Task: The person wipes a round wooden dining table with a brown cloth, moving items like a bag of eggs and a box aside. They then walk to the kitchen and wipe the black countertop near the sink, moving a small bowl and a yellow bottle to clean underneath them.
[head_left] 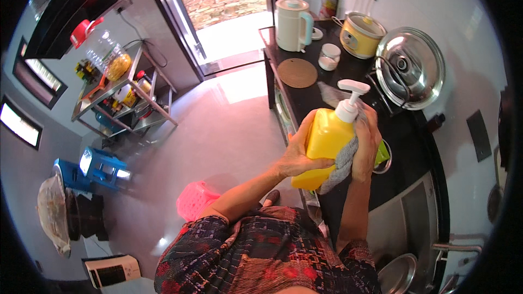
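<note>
A yellow pump bottle [329, 136] with a white pump head is held up over the front edge of the black counter, tilted a little to the right. My left hand [299, 152] is wrapped round its left side, with the thumb across the front. On the other side, my right hand [368, 139] is closed on a grey cloth [344, 164] pressed against the bottle. The cloth hangs down along the bottle's right side; part of my right fingers is hidden behind it and the pump neck.
On the black counter [403, 147] stand a white kettle [291, 27], a lidded jar [329, 57], a yellow cooker [360, 35], a brown round mat [297, 73] and a large steel lid [422, 68]. The sink [406, 218] lies nearer right. A pink basket [196, 200] sits on the floor.
</note>
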The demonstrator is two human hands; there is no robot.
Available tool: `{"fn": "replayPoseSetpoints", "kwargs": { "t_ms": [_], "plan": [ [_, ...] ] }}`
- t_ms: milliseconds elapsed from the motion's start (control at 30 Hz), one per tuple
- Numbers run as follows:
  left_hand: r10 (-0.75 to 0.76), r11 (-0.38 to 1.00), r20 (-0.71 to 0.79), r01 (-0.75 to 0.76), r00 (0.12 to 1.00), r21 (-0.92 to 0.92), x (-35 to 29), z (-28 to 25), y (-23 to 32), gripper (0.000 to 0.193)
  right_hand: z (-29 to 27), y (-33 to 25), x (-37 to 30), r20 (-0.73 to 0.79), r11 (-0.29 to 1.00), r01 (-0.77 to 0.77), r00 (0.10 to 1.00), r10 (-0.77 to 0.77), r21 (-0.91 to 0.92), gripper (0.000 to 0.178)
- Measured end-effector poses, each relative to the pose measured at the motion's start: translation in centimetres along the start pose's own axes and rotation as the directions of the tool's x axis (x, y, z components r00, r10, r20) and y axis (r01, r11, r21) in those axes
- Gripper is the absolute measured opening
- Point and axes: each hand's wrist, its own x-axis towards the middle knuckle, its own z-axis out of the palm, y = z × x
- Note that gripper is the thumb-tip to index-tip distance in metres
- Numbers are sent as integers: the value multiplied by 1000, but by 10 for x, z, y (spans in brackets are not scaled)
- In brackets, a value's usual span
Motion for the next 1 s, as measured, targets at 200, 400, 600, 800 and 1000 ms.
{"fn": "replayPoseSetpoints", "kwargs": {
  "t_ms": [200,400,600,800,1000],
  "plan": [
    [207,976,-275,-219,939,-15,20,-5,-9,92,48,28,-65,48,735,404,890,-453,-545,42],
    [83,985,-153,-105,985,-138,10,-16,6,97,43,10,-31,-196,974,225,957,-214,33,39],
    [-54,964,10,55,998,-261,0,-8,-2,88,13,-7,32,115,904,-128,989,88,408,29],
    [-31,910,-134,-27,991,-414,13,-17,7,66,22,75,-16,176,776,-409,912,372,480,40],
    [-88,847,-115,14,989,-531,25,-41,-10,69,28,87,-67,318,321,-454,862,394,831,64]
  ]
}}
